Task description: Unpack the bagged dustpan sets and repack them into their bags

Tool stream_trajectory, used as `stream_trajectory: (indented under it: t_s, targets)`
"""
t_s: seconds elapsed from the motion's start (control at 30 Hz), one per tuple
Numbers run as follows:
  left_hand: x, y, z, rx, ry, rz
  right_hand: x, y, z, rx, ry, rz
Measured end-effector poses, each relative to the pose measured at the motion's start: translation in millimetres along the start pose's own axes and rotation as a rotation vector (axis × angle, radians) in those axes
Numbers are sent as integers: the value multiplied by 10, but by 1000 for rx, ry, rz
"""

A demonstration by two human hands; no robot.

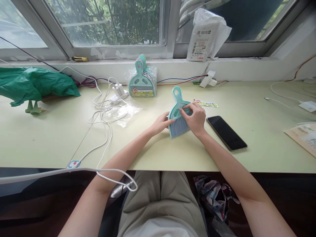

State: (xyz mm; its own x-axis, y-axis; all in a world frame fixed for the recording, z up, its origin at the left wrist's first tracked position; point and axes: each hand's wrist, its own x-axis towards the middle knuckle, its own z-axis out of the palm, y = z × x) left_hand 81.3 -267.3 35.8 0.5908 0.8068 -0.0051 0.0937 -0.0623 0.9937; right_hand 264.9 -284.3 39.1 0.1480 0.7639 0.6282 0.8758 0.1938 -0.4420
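Here, near windows, left fingers and right fingers grip a teal brush at the pale-yellow table.

An indoor workspace at a window, though whether in a home, an office or a small workshop cannot be told. A long pale surface runs along a white sill beneath metal-framed windows, with greenery outside. Near its far edge stand a white charger among trailing cables and a stack of dustpan-and-brush sets in clear wrapping.
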Motion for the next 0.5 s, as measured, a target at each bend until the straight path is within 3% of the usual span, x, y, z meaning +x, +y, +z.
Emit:
stream_trajectory:
  t_s: [0.13,0.23,0.37,0.5]
  targets:
    - [50,-28,-101,4,133,-29,89,231,-19,-35,5,7]
    - [82,-45,-180,-45,227,-74,153,534,19,-191,-26,71]
    - [110,-67,-290,-92,312,-81,186,956,131,-335,-257,210]
    - [129,-99,-390,-114,374,-66,190,1177,213,-399,-462,302]
